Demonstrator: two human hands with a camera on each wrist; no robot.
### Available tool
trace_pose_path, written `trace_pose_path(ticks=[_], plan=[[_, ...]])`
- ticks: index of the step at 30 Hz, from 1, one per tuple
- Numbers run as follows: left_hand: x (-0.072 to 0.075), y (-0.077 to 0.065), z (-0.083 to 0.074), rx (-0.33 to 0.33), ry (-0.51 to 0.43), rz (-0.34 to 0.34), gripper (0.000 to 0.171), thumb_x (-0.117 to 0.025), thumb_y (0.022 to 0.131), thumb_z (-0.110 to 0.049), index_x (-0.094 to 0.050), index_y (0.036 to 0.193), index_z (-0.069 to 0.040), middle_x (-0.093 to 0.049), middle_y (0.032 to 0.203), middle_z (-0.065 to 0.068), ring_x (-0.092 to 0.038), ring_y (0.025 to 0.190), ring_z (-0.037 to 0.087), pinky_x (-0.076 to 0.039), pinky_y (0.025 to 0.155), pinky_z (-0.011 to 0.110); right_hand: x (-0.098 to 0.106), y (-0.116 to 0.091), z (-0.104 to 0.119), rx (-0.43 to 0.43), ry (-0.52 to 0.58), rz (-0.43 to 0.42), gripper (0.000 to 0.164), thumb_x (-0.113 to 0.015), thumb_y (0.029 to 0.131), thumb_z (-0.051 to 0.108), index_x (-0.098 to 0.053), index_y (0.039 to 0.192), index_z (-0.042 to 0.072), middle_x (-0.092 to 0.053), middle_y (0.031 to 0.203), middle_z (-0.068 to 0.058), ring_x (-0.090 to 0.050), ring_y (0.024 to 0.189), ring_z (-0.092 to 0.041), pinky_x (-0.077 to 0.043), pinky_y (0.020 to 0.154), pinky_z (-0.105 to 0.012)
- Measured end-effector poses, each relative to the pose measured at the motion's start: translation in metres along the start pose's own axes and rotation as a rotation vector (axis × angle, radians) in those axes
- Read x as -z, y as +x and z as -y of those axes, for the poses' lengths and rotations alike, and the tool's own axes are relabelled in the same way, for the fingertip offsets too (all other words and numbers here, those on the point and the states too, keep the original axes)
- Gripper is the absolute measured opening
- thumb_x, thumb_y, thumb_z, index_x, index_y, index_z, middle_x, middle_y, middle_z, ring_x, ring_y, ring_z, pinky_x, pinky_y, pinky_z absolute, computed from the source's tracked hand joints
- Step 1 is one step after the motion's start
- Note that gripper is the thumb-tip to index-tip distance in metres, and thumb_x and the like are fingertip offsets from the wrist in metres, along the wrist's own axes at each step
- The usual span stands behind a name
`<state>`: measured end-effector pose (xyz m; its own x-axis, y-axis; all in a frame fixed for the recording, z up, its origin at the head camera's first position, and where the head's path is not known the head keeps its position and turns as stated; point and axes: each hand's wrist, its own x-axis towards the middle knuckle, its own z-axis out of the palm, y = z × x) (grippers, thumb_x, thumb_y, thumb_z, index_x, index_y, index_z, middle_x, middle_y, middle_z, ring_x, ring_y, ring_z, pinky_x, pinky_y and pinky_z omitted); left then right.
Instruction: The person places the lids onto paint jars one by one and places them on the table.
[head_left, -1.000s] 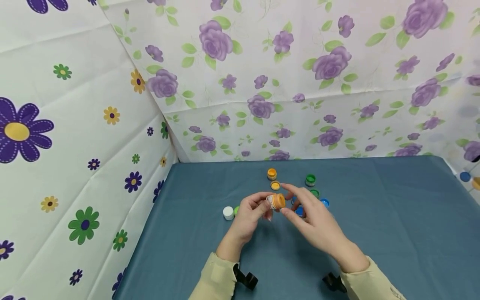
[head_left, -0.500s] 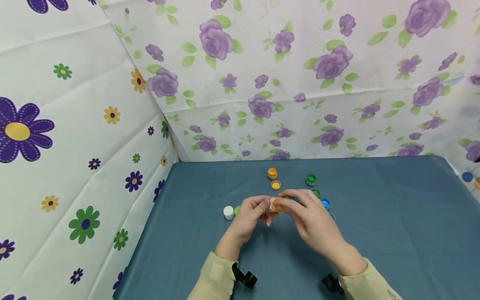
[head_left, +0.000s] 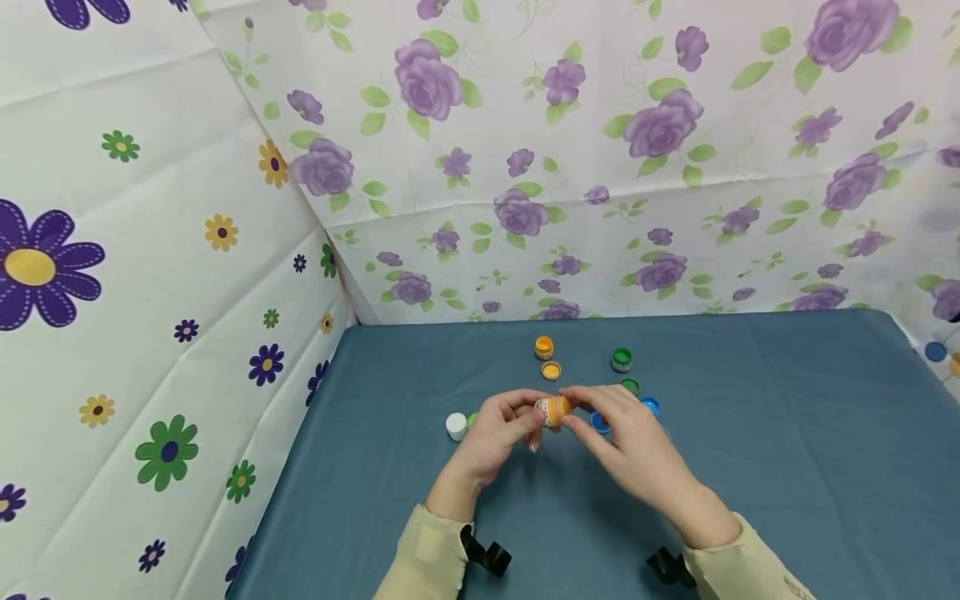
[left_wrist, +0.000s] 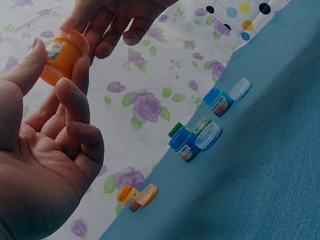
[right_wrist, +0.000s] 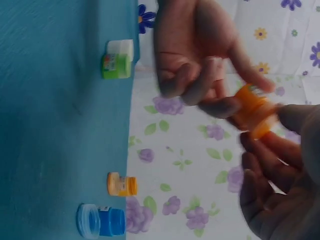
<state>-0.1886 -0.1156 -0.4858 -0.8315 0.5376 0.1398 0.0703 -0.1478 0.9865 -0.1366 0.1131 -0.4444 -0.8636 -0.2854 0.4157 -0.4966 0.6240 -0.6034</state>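
Over the middle of the table, my left hand [head_left: 491,433] grips a small orange paint jar [head_left: 553,411] between thumb and fingers, its white label showing. My right hand [head_left: 637,442] has its thumb and fingers around the lid end of the jar. In the right wrist view the clear-edged lid [right_wrist: 262,120] sits on the orange jar [right_wrist: 248,100], with the right thumb on one side and fingers on the other. The left wrist view shows the left thumb [left_wrist: 30,62] against the orange jar [left_wrist: 64,56], near the label.
Behind the hands stand an open yellow-orange jar [head_left: 543,347] with its lid [head_left: 551,370], and a green jar [head_left: 621,360]. Blue jars [left_wrist: 184,145] [left_wrist: 218,102] have lids leaning beside them. A white-topped jar [head_left: 457,427] and a light green jar [right_wrist: 116,66] are at left.
My right fingers came away from around the lid, closed over it half a second ago, and now sit back at its edge. The left hand keeps the jar in about the same place.
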Motion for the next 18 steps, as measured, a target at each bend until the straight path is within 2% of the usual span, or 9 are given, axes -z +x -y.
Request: trace_pose_path(ticks=[5,9,14,18], plan=[[0.0011,0.0018,0.0026,0.048,0.003,-0.021,0.045,-0.058,0.113,-0.035,-0.071,0.129,0.005,-0.075,0.095,0.017,-0.057,0.060,0.012,-0.051,0.062,0.031,-0.0008,0.0023,-0.0024,0.189,-0.044,-0.028,0.046,-0.084,0.094,0.003,-0.071,0.137,0.014,-0.067,0.138,-0.001,-0.060,0.127,-0.023,-0.057,0.096,-0.042],[0.0015,0.0019,0.0031,0.065,-0.013,0.009,0.054,-0.052,0.115,-0.042,-0.071,0.130,0.006,-0.074,0.093,0.009,-0.058,0.060,0.011,-0.051,0.062,0.029,-0.0012,0.0031,-0.0048,0.288,-0.026,-0.053,0.054,-0.085,0.088,-0.008,-0.072,0.135,0.014,-0.067,0.140,0.000,-0.059,0.129,-0.023,-0.054,0.101,-0.038],[0.0040,0.0005,0.0017,0.065,-0.035,0.043,0.057,-0.055,0.113,-0.044,-0.069,0.132,0.007,-0.075,0.093,0.006,-0.058,0.061,0.011,-0.052,0.063,0.028,-0.0022,0.0026,-0.0056,0.282,-0.003,-0.072,0.056,-0.087,0.088,-0.002,-0.071,0.139,0.013,-0.070,0.136,-0.001,-0.065,0.124,-0.023,-0.059,0.092,-0.036],[0.0048,0.0007,-0.0010,0.067,-0.029,0.050,0.048,-0.063,0.111,-0.034,-0.066,0.135,0.007,-0.075,0.096,0.003,-0.058,0.063,0.013,-0.053,0.066,0.028,-0.0030,0.0028,-0.0056,0.217,-0.046,-0.073,0.043,-0.086,0.091,0.011,-0.073,0.132,0.011,-0.072,0.124,-0.001,-0.067,0.111,-0.020,-0.059,0.080,-0.036]])
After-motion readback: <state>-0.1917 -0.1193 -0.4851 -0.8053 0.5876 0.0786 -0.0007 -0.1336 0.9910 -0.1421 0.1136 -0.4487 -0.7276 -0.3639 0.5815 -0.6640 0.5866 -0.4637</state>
